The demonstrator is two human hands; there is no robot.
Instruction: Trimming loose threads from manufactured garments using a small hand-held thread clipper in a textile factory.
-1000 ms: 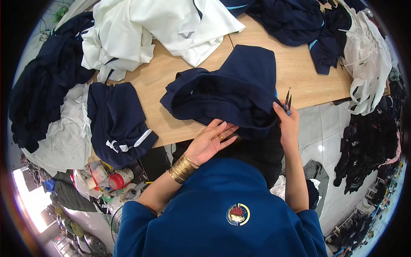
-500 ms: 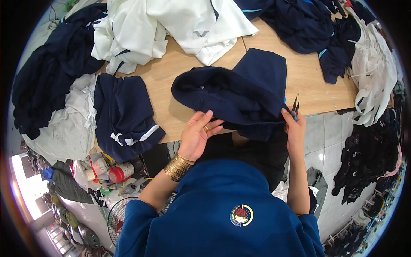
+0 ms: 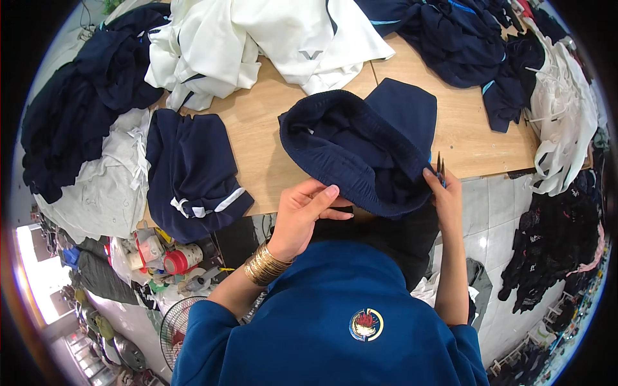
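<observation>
1. I am holding the navy shorts (image 3: 360, 151) by their waistband at the near edge of the wooden desk (image 3: 257, 138); the band is gaping open toward me, and the legs are lying away from me on the board.
2. My left hand (image 3: 302, 215) is sitting at the near rim of the waistband — its grip is pressed together on the hem, thumb over fingers, pinching the cloth; gold bangles (image 3: 264, 265) are showing at that wrist.
3. My right hand (image 3: 443, 193) is gripping the right side of the band; its grip is closed around small thread snips (image 3: 440, 166), whose blades are pointing up, away from me.
4. Compared with a second ago, the shorts are lying more open and turned toward me, and my left hand has moved from lying flat on the cloth to pinching its rim; I judge I am working my way around the waistband, checking it for loose threads.
5. Folded navy shorts with white trim (image 3: 193, 174) are lying to my left; white garments (image 3: 257, 38) and dark piles (image 3: 450, 38) are crowding the far side of the desk.
</observation>
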